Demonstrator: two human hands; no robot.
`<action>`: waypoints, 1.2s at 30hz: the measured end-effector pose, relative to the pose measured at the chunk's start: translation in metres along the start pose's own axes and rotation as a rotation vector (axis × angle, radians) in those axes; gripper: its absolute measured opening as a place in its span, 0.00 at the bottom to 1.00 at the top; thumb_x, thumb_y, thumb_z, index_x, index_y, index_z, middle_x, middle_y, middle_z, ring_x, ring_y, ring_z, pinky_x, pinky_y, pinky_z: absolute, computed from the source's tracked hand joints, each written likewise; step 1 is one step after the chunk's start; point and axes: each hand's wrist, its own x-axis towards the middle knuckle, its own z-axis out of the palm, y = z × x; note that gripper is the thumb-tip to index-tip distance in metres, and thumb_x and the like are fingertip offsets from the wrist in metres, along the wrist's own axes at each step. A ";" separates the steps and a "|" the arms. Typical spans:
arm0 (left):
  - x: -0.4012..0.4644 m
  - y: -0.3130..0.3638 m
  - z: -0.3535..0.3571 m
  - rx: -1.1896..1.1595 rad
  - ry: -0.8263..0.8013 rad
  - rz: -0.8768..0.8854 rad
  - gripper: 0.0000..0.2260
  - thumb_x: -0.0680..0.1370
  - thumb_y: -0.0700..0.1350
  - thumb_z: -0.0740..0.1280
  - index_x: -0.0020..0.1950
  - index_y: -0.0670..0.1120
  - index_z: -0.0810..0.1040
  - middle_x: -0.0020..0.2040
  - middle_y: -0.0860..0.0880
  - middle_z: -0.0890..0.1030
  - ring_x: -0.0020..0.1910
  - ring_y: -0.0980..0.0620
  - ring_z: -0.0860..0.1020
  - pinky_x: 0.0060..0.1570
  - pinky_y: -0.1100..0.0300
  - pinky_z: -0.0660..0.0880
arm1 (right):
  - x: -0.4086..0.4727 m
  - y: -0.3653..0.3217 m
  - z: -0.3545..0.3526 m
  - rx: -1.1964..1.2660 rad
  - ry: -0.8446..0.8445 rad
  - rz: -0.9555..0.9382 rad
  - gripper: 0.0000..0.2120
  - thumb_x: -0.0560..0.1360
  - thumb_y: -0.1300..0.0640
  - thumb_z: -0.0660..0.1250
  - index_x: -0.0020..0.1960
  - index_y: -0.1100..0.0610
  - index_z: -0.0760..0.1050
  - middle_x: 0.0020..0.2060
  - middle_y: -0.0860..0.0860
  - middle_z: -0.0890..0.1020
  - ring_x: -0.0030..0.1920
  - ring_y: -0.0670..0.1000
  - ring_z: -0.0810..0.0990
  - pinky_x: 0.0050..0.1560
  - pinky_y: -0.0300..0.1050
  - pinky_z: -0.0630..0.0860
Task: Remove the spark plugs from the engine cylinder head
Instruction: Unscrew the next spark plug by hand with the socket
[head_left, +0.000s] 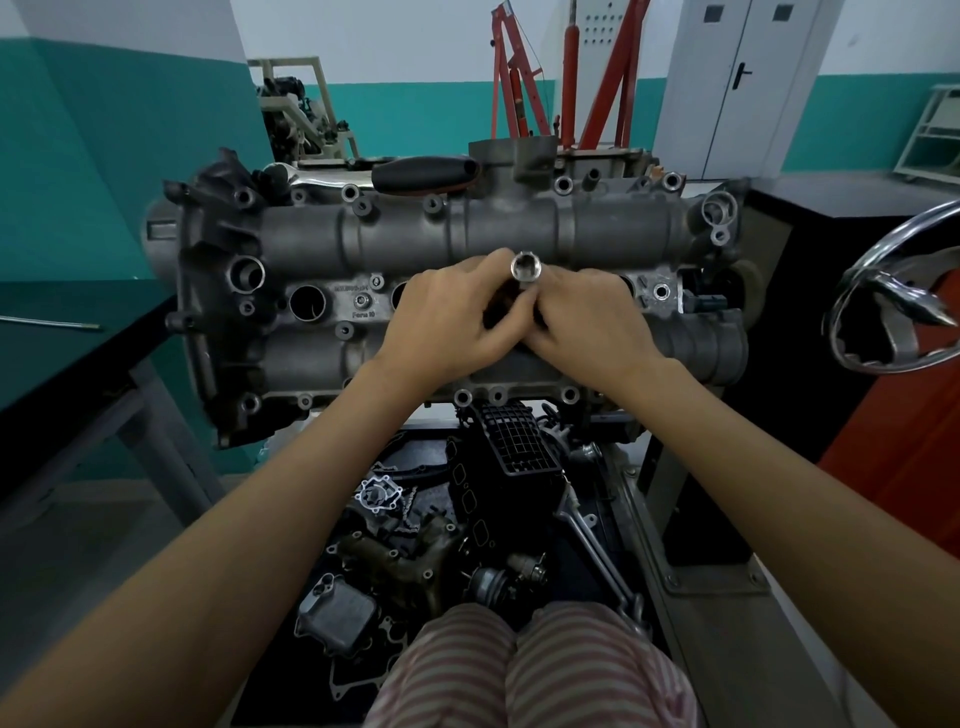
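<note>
Curled round a chrome spark plug socket (525, 271) from both sides: left hand (447, 322) gripping at 9 o'clock of the tube, right hand (589, 325) at 3 o'clock, fingertips meeting below its open hex mouth. Long axis near upright, tipped toward the camera, lower end hidden between the palms; cannot tell whether a plug sits inside or whether the tube is seated in a well. Directly beneath, the engine cylinder head (405, 234), its row of plug wells running 9 to 3 o'clock; one open well (307, 304) bare at 9 o'clock of the left hand, a second half covered by the knuckles. Neither hand nearer, both equally on the tool. Wrists level, forearms converging from 7 and 5 o'clock. Probably lifting or seating the socket along that axis. Ratchet handle (426, 171) lying at 12 o'clock, on the head's far edge.
</note>
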 end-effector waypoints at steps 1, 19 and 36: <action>0.000 0.001 0.000 0.005 0.009 0.000 0.12 0.74 0.48 0.60 0.41 0.40 0.75 0.32 0.47 0.76 0.27 0.44 0.74 0.28 0.60 0.65 | 0.000 0.001 0.002 0.016 0.007 0.015 0.16 0.77 0.49 0.56 0.53 0.60 0.73 0.47 0.54 0.80 0.39 0.57 0.77 0.37 0.44 0.64; 0.001 0.003 0.000 -0.022 0.014 -0.023 0.11 0.74 0.47 0.60 0.38 0.41 0.74 0.30 0.54 0.68 0.26 0.52 0.67 0.29 0.61 0.62 | 0.000 0.001 -0.001 0.068 0.005 0.049 0.21 0.74 0.45 0.52 0.55 0.58 0.72 0.49 0.51 0.79 0.42 0.56 0.78 0.41 0.48 0.71; 0.001 0.001 0.001 0.011 0.033 -0.038 0.12 0.74 0.48 0.61 0.38 0.39 0.75 0.27 0.51 0.71 0.24 0.49 0.70 0.29 0.62 0.62 | -0.001 0.001 0.000 0.043 -0.007 0.047 0.18 0.75 0.46 0.56 0.53 0.59 0.74 0.47 0.52 0.80 0.41 0.56 0.78 0.39 0.46 0.67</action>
